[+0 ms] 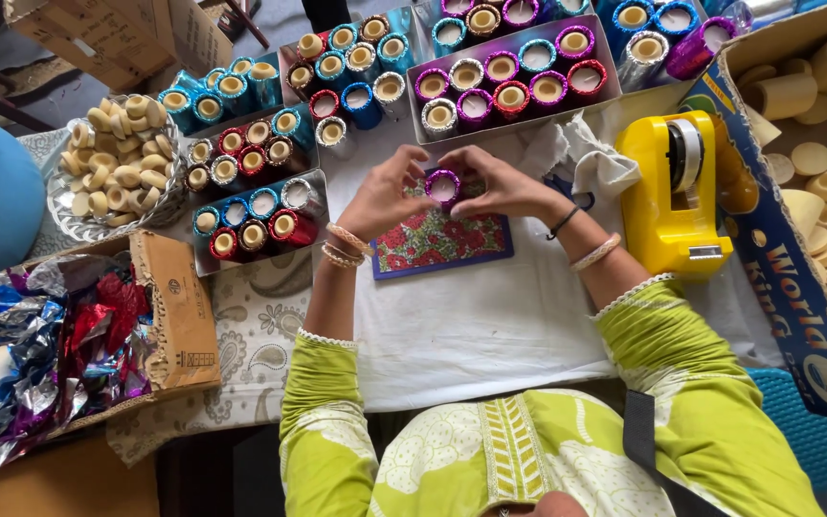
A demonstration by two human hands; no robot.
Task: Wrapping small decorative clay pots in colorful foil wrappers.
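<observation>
Over the floral board (437, 244), left hand (382, 198) and right hand (504, 189) both grip the purple foil cup (443, 187)

Both hands, the left hand (383, 196) and right hand (500, 187), close around a small purple foil-wrapped cup (443, 186) just above a floral board (442, 244). Beyond the board sit trays of coloured cups (514, 81); to its right stands a yellow tape dispenser (667, 196).
</observation>
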